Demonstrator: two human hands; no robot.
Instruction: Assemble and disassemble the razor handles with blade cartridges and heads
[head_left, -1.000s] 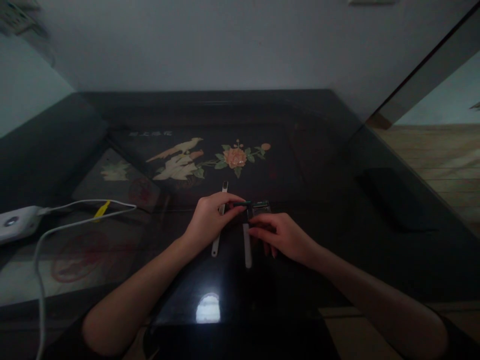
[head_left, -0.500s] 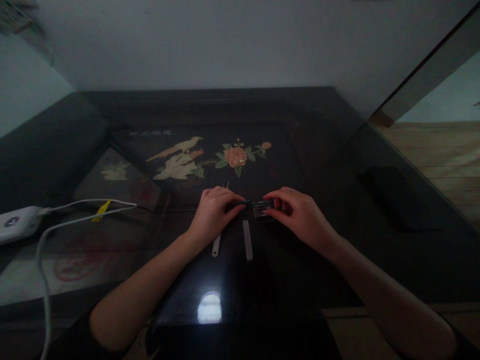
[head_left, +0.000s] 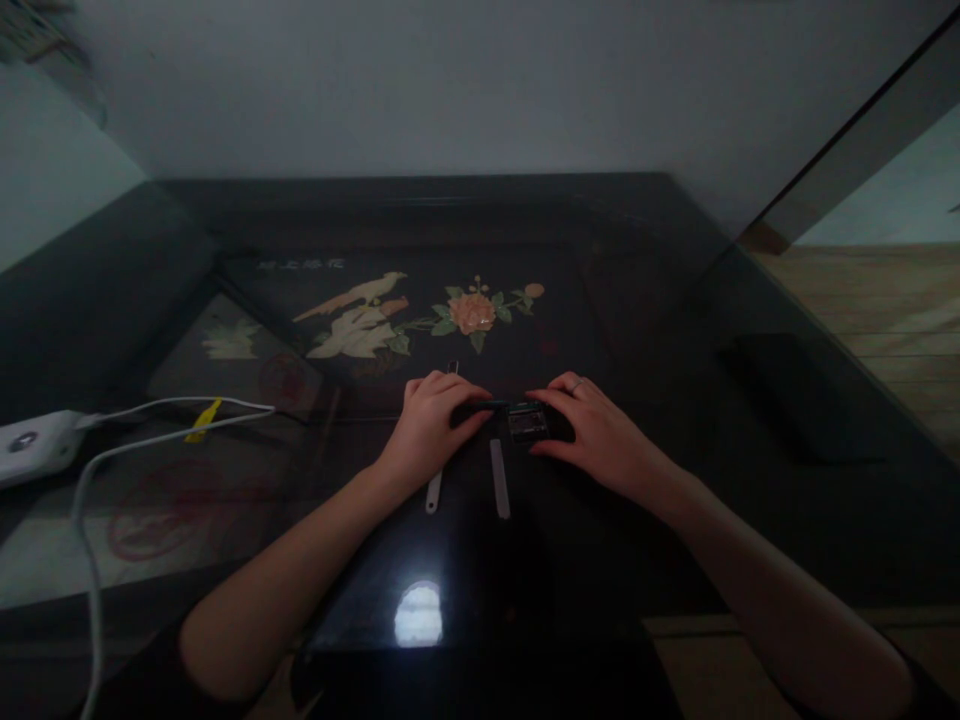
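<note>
My left hand [head_left: 435, 420] is closed, its thumb and index finger pinching a thin dark stick-like thing [head_left: 491, 405] that points right. Its tip reaches the edge of a small dark rectangular box [head_left: 528, 424] with a glossy face. My right hand [head_left: 592, 430] spans this box, index finger at the far edge and thumb at the near edge. Below the gap between my hands lies a short pale flat strip [head_left: 499, 480]. A longer pale strip [head_left: 434, 492] with a hole at its near end runs partly hidden under my left hand.
The glossy dark tabletop [head_left: 600, 560] bears a bird-and-flower inlay [head_left: 471, 312]. At the left a white device [head_left: 41, 447] has a pale cable [head_left: 86, 530] with a yellow tag [head_left: 202, 421]. A dark flat object [head_left: 795, 395] lies at the right. A wall stands behind.
My right hand's thumb and index finger have spread, with the thumb now lower at the box's near edge. More of the box's face shows. My left hand has hardly moved.
</note>
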